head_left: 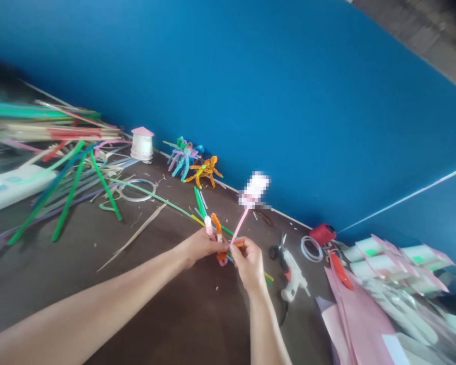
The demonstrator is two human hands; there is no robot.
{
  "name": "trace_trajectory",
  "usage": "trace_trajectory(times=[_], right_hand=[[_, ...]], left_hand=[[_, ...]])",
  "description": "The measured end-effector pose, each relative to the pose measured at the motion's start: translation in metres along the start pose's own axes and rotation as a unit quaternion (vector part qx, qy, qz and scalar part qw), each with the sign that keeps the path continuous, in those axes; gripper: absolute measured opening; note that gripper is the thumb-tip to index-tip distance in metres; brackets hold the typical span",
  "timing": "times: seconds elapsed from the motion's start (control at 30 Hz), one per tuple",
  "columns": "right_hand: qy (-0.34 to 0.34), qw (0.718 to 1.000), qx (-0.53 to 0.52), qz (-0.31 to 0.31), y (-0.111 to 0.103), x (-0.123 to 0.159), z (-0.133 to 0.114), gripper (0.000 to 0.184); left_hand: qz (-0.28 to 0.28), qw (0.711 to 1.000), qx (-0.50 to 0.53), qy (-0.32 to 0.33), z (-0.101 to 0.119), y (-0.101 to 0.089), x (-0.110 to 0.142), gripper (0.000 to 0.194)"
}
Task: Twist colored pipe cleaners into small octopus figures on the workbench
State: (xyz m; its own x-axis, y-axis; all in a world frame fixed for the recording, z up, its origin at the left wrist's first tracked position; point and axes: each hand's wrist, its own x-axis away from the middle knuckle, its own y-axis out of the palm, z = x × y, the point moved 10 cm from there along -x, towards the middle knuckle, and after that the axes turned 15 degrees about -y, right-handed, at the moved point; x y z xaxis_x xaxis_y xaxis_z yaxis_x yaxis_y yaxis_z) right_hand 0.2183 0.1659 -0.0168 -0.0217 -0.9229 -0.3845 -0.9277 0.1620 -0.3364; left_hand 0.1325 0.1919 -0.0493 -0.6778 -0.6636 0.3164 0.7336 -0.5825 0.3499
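Note:
My left hand (200,247) is closed around a small bundle of orange and pink pipe cleaners (215,226) held above the dark table. My right hand (249,261) pinches the lower end of a pink pipe cleaner (240,225) that rises up and to the right toward a blurred patch. The two hands almost touch. Green and yellow straws (198,203) lie on the table just behind them.
A heap of coloured straws and strips (61,152) covers the left. Pipe-cleaner figures (192,165) and a small white cup (142,144) stand by the blue wall. A white glue gun (293,276), scissors (276,249), tape rings (311,248), and pink paper (359,319) lie at right.

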Motion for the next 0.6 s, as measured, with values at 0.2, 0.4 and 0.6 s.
trace_trajectory(times=[0.2, 0.4, 0.6], right_hand=[[0.012, 0.999, 0.028, 0.013, -0.002, -0.001, -0.002, 0.010], [-0.042, 0.997, 0.046, 0.051, -0.009, 0.000, -0.010, 0.013], [-0.181, 0.979, 0.091, 0.027, -0.010, -0.001, -0.040, 0.018]], left_hand=[[0.086, 0.986, -0.110, 0.091, 0.013, -0.003, 0.005, 0.012], [0.061, 0.997, -0.016, 0.054, 0.007, -0.007, 0.002, 0.017], [-0.018, 0.994, 0.090, -0.050, -0.009, -0.001, -0.002, 0.019]])
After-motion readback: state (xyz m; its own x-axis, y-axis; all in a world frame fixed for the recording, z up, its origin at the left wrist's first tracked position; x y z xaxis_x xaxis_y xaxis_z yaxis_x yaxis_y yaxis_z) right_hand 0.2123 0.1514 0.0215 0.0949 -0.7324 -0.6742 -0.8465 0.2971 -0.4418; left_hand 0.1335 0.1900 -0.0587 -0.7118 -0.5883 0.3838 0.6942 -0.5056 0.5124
